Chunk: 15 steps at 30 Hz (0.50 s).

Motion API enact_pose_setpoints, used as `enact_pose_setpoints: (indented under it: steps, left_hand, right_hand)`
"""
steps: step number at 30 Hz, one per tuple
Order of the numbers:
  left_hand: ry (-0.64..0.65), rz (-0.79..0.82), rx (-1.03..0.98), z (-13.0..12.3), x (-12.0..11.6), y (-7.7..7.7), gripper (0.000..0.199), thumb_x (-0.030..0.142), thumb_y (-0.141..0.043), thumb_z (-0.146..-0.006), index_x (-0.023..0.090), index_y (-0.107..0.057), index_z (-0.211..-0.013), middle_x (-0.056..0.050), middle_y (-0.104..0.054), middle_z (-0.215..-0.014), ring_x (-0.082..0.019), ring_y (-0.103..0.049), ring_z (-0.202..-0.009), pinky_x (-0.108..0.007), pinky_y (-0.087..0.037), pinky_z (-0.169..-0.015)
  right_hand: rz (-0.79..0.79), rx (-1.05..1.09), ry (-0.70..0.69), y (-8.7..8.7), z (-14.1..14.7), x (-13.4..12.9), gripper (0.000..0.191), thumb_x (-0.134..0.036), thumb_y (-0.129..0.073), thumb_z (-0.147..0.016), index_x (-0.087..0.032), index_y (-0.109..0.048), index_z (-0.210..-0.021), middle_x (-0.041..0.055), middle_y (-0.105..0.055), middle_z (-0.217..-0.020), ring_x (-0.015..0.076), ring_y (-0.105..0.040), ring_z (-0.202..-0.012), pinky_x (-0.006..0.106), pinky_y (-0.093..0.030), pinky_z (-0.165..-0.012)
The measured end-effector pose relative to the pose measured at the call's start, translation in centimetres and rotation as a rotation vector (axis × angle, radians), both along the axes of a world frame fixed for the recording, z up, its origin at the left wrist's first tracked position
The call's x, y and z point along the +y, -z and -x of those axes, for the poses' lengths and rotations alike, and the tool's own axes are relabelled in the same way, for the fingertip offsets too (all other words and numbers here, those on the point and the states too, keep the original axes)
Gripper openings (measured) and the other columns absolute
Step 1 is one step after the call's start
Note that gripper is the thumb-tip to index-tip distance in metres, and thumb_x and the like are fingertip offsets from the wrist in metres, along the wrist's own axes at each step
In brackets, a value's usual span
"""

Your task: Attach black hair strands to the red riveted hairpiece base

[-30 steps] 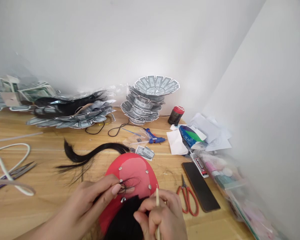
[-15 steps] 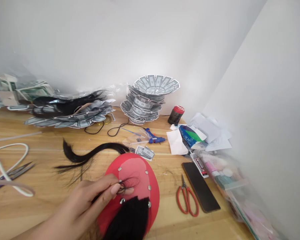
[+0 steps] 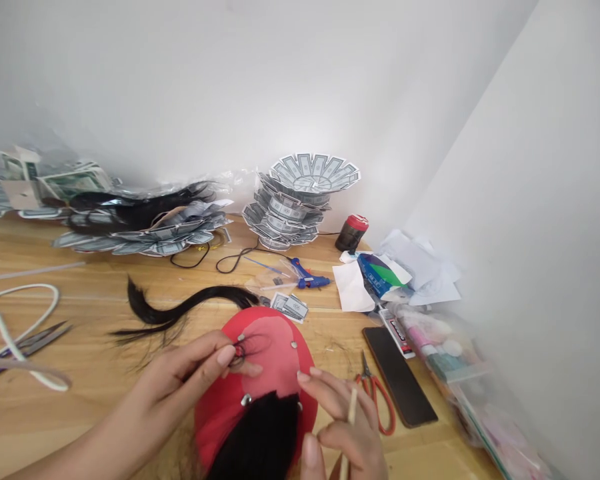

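A red oval piece (image 3: 307, 427) with a pink upper area (image 3: 280, 360), silver studs along its sides and a mass of black hair (image 3: 260, 440) stands in front of me. Over its left side, my left hand (image 3: 185, 373) pinches a few thin dark hair strands (image 3: 253, 343) between thumb and forefinger. My right hand (image 3: 345, 427) is at the piece's right edge, one fingertip by a stud there. A pale thin stick (image 3: 350, 427) is held among the right hand's fingers. Beyond the oval piece lies a loose lock of black hair (image 3: 180, 310).
Red-handled scissors (image 3: 380, 400) and a black phone (image 3: 400, 377) lie to the right. Behind are a blue glue gun (image 3: 310, 277) with a cord and a banknote-print paper stack (image 3: 290, 210). Pliers (image 3: 35, 341) and white tubing (image 3: 5, 333) are at left; filled plastic bags (image 3: 460, 360) line the right.
My right hand has come in from below with the stick and reached the oval piece's right edge. My left hand, still pinching the hair strands, has shifted slightly up and left.
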<state>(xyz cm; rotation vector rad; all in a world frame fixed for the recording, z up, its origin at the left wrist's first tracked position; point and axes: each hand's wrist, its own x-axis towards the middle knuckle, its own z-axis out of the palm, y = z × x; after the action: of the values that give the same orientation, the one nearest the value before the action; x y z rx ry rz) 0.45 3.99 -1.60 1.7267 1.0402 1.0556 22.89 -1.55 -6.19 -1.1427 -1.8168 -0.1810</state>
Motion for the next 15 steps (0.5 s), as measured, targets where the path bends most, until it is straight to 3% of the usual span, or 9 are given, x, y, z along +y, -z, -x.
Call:
enact_pose_setpoints:
  steps: [4,11,15]
  left_hand:
    - [-0.162,-0.078,-0.012,0.6,0.6,-0.8,0.027,0.042,-0.061,-0.095,0.024,-0.073,-0.080,0.002,-0.074,-0.079,-0.017,-0.071,-0.078,-0.015,-0.056,-0.072]
    - [-0.192,-0.104,0.000,1.0,0.6,-0.4,0.026,0.040,-0.057,-0.096,0.024,-0.071,-0.080,0.004,-0.069,-0.076,-0.015,-0.066,-0.071,-0.013,-0.053,-0.066]
    - [-0.188,-0.131,0.029,0.4,0.6,-0.7,0.029,0.041,-0.059,-0.095,0.021,-0.068,-0.075,0.002,-0.068,-0.071,-0.016,-0.066,-0.068,-0.013,-0.053,-0.063]
  right_hand:
    - [-0.144,-0.191,-0.043,-0.2,0.8,1.5,0.029,-0.024,-0.056,-0.093,-0.027,-0.047,-0.066,-0.0015,-0.085,-0.105,0.0181,-0.082,-0.092,0.030,-0.052,-0.086]
    - [-0.261,-0.191,-0.180,2.3,3.9,1.3,0.035,-0.036,-0.053,-0.099,-0.027,-0.056,-0.066,0.0000,-0.085,-0.106,0.0190,-0.082,-0.092,0.030,-0.061,-0.089]
    - [-0.240,-0.168,-0.211,2.3,4.6,1.3,0.049,-0.037,-0.035,-0.110,-0.027,-0.054,-0.066,-0.0099,-0.085,-0.095,0.0136,-0.083,-0.083,0.026,-0.063,-0.084]
